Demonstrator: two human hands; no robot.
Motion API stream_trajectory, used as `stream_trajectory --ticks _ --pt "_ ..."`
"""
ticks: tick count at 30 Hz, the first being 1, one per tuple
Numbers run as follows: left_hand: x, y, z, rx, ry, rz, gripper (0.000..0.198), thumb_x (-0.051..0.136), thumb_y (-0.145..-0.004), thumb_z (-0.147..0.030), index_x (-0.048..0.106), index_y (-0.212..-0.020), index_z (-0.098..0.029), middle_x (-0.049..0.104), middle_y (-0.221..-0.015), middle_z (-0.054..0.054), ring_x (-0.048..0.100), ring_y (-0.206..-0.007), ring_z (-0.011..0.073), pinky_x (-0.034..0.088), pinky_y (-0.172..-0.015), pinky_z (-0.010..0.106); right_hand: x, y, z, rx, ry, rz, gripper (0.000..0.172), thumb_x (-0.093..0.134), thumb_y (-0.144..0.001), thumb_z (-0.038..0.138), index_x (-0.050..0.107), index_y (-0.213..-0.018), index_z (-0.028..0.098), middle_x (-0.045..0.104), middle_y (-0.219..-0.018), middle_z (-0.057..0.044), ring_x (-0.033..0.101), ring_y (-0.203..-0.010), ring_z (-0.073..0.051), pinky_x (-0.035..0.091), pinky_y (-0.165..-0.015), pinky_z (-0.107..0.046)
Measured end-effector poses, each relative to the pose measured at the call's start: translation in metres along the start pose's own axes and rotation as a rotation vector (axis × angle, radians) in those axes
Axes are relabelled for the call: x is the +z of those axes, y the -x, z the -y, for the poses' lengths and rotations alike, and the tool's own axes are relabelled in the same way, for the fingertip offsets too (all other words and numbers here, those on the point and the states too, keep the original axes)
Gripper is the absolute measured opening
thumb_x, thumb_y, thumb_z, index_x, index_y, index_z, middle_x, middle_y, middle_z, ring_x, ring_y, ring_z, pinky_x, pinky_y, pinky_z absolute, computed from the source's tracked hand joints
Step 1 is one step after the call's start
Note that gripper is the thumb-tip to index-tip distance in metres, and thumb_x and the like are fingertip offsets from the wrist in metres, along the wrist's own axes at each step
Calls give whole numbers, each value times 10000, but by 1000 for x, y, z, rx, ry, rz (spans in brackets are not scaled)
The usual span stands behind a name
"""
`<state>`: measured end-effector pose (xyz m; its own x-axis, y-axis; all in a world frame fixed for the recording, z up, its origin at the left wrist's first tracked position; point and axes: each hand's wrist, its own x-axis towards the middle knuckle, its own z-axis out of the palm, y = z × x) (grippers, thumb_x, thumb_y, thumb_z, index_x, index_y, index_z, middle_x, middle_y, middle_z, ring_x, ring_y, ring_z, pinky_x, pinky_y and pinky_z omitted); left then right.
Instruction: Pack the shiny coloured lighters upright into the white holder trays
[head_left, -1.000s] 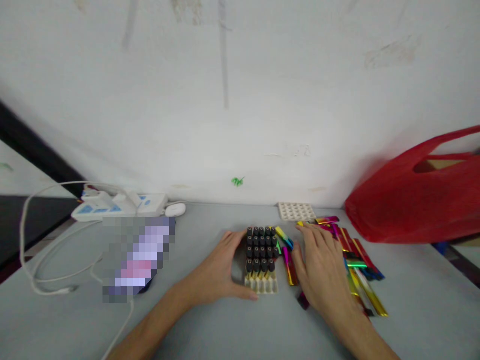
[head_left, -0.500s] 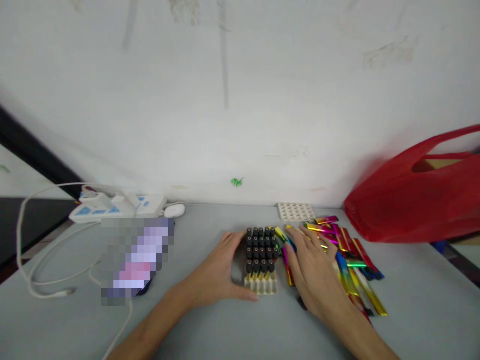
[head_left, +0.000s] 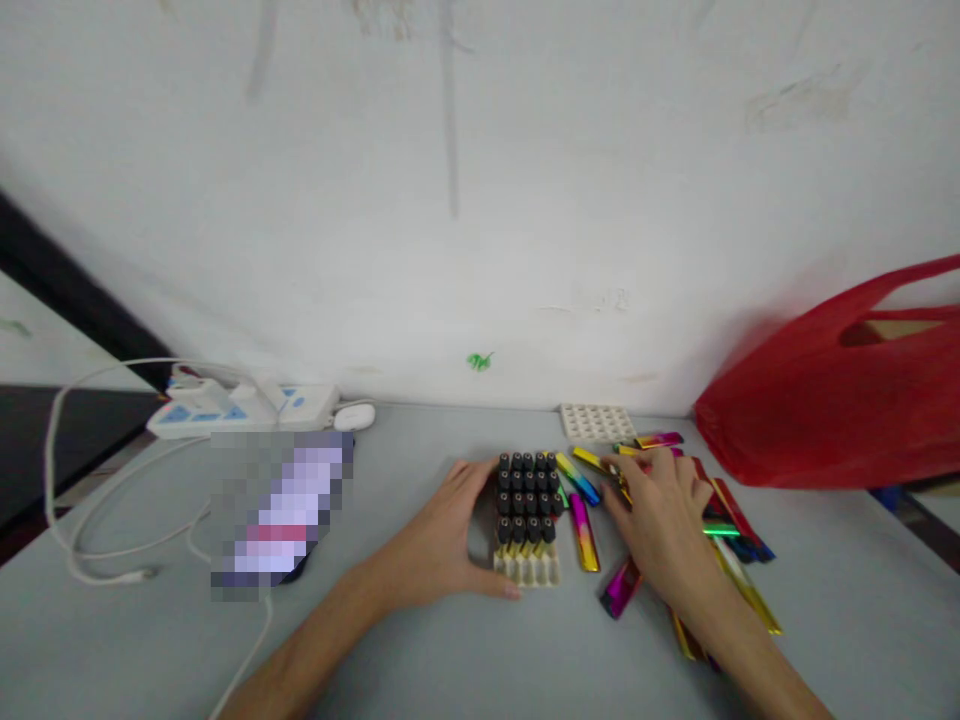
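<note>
A cream slotted tray holds rows of upright sticks with black ends; its front rows of slots show bare. My left hand is closed around the tray's left side, thumb at the front edge and fingers toward the back. To the right, my right hand is curled over a loose pile of shiny coloured sticks. Its thumb and fingertips close on a gold stick, mostly hidden by the fingers. Between tray and hand lie a pink-and-yellow stick and a purple stick.
Against the wall is a second cream tray. A red bag stands at the right. On the left are a white power strip, a white rounded case, a blurred phone and loose white cables.
My right hand has moved right across the pile and its fingers have curled in, uncovering the pink-and-yellow and purple sticks. My left hand stays at the tray. The view has shifted slightly.
</note>
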<state>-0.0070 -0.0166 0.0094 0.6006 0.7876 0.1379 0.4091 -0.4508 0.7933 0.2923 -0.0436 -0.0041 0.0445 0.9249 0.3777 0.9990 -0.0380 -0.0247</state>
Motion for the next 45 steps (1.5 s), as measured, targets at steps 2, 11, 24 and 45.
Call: stream_trajectory --ticks 2,11,24,45 --pt "0 0 1 6 -1 0 1249 1070 -611 -590 455 -1640 -240 578 -1567 172 513 -1459 451 377 -1282 608 2 2 4 -16 55 7 215 678 -1033 283 795 -1205 230 628 -1142 -172 532 -1076 -403 415 -872 -512" --pt "1 1 3 21 -9 -8 1248 1062 -610 -619 458 -1635 -244 585 -1570 169 511 -1467 455 355 -1295 617 1 1 9 -80 237 32 179 605 -1071 274 739 -1034 163 659 -1051 -208 570 -1018 -412 460 -836 -525" --pt "0 0 2 13 -6 0 1242 1076 -605 -577 471 -1636 -239 576 -1572 175 529 -1440 456 398 -1271 597 0 1 15 -132 245 55 138 590 -1077 197 723 -1073 159 667 -1103 -206 584 -1064 -410 466 -874 -531" --pt "14 4 -5 -170 -238 -207 1560 1103 -422 -648 339 -1714 -224 505 -1659 228 450 -1531 516 328 -1315 682 -32 -10 20 465 -1575 31 368 869 -898 537 652 -874 242 667 -876 1 588 -814 -200 453 -732 -319"
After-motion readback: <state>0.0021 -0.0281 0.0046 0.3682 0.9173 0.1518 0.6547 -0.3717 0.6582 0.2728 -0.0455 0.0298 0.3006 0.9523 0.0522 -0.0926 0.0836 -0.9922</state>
